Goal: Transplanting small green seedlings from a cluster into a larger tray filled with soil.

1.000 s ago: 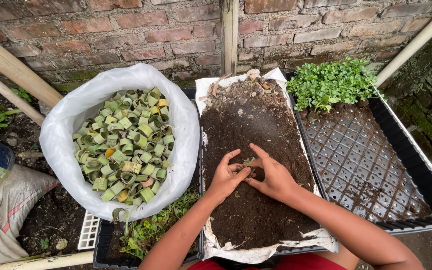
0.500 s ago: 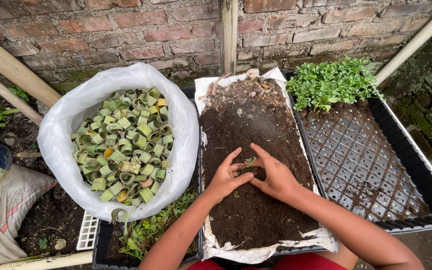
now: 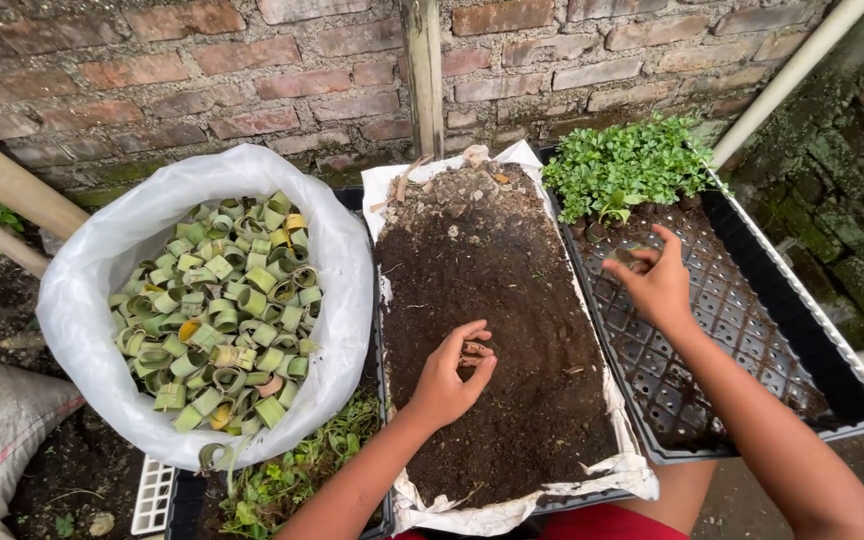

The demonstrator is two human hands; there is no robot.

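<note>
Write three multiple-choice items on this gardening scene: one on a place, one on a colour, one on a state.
1. Where is the right hand?
A. over the black perforated tray
B. inside the white bag
C. on the brick wall

2. What colour are most of the leaf rings in the white bag?
A. red
B. green
C. blue

3. How is the left hand?
A. flat, palm up
B. clenched around a pole
C. fingers curled down onto the soil

Answers: 1 A, the hand is out to the right, above the tray near the seedlings. 2 B, nearly all rings are green, a few yellowish. 3 C, the fingertips bend in and touch the dark soil.
</note>
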